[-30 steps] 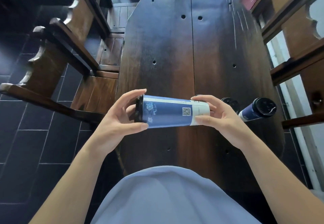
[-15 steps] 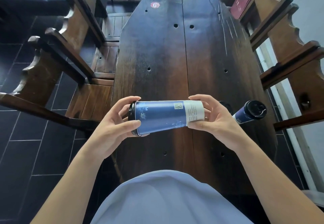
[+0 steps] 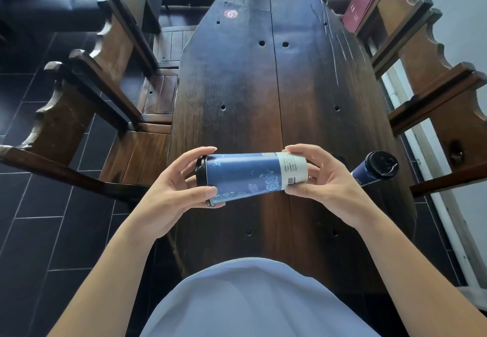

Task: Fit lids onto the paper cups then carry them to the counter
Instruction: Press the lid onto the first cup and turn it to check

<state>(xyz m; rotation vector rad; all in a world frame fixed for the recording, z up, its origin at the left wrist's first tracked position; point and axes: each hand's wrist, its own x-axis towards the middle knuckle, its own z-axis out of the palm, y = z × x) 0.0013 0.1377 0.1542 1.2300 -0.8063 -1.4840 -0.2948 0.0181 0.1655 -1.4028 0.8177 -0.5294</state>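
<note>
Both bare forearms reaching forward from lower corners, converging at mid-frame above table height. Left hand (image 3: 174, 191) cupped, palm facing right, thumb low and forward, index finger arched over top, fingertips pinching lidded end of paper cup (image 3: 247, 176). Right hand (image 3: 322, 184) mirrored, palm facing left, thumb underneath, index finger curved over top, fingers curled round cup's base end. Wrists roughly level, slightly bent inward. Cup held sideways between both hands, clear of surface below

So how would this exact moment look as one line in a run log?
stage: lid fitting | left hand: holds lid end | right hand: holds cup base | cup: sideways above table | second cup: lidded, on table
</note>
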